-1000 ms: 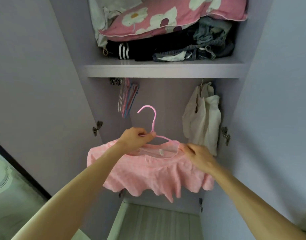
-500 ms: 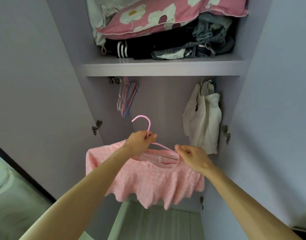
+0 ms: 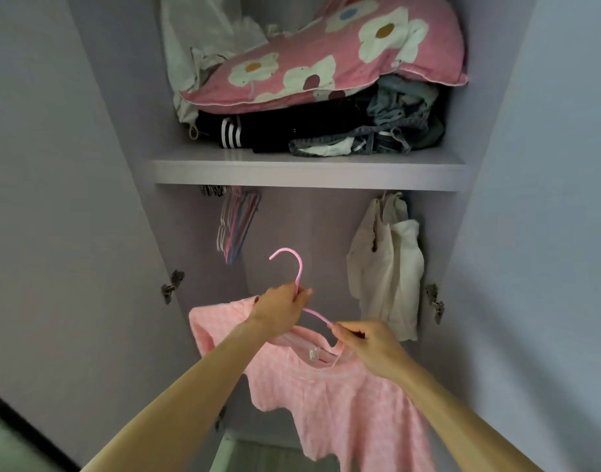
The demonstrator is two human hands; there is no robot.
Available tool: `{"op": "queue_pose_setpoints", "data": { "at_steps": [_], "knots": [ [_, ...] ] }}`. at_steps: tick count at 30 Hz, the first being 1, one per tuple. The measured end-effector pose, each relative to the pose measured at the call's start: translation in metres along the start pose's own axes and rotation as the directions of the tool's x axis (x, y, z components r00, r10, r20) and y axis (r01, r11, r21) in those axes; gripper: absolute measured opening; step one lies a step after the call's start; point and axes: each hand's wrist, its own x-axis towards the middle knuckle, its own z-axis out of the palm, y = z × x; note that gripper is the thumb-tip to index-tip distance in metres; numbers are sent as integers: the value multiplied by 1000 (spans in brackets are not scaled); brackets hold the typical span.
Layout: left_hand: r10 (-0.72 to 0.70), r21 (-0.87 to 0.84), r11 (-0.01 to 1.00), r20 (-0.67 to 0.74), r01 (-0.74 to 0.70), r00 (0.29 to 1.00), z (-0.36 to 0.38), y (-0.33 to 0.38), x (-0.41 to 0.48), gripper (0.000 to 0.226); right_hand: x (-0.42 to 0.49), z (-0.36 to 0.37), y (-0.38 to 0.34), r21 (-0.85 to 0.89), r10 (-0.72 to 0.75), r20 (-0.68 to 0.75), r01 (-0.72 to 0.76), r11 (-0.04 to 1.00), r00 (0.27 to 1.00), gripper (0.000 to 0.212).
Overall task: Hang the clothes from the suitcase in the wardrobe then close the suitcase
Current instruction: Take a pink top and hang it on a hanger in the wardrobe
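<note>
Two hands engaged: our left hand point(image 3: 282, 311) curls round the hanger point(image 3: 299, 270) neck; our right hand point(image 3: 370, 345), at four o'clock from it, pinches the top point(image 3: 343, 403) collar.

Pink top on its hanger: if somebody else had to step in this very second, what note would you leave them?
Left hand grips the pink hanger just below its hook.
Right hand pinches the pink top at its neckline, beside the hanger's bare arm.
Both are held in front of the open wardrobe, below the shelf, between the spare hangers and a hanging white cloth.
Done: the top is partly on the hanger; one shoulder looks unseated.
Left: seat it, hook the hanger up under the shelf, then deal with the suitcase, which is out of view.
</note>
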Motion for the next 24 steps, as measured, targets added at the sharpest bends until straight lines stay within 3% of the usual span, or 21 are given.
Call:
{"op": "queue_pose_setpoints", "data": {
  "at_steps": [3, 7, 12, 15, 18, 24],
  "knots": [
    [12, 3, 1000, 45, -12, 999, 2, -1, 16, 35, 8, -3, -4, 33, 25, -22, -25, 999, 999, 34],
    [60, 225, 970, 132, -89, 989, -7, -6, 46, 36, 30, -9, 0, -93, 128, -57, -133, 987, 990, 27],
    [229, 350, 916, -62, -193, 972, -44, -12, 107, 56, 85, -20, -10, -197, 352, -186, -386, 901, 917, 39],
    [445, 524, 805, -225, -277, 867, -61, -9, 152, 77, 122, -24, -14, -143, 426, -202, -457, 878, 882, 31],
    [610, 666, 678, -271, -313, 745, -69, -1, 195, 89, 156, -25, -8, -65, 456, -265, -487, 871, 850, 14],
    [701, 702, 653, -418, -284, 578, -44, -16, 254, 109, 229, -19, 34, 40, 337, -457, -359, 932, 823, 16]
  ]
}}
